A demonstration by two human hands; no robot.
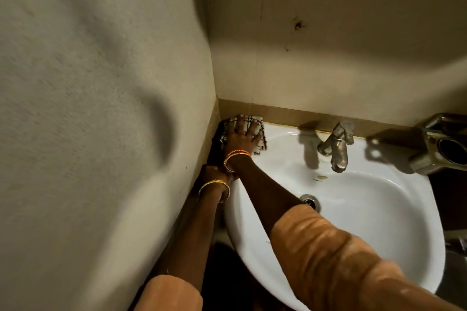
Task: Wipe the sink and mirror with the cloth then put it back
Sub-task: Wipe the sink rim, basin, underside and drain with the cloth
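Observation:
A white sink [374, 212] is fixed in the corner against a beige wall. A white cloth [260, 144] with dark checks lies on the sink's far-left corner. My right hand [241, 137] presses flat on the cloth with its fingers spread. My left hand [214, 175] rests at the sink's left rim, close to the side wall. My right wrist crosses over its fingers and hides them. No mirror is in view.
A dull metal tap [337, 150] stands at the back of the sink, and the drain [310, 201] lies below it. A metal holder [441, 149] sits on the ledge at the right. The side wall [101, 108] runs close along the left.

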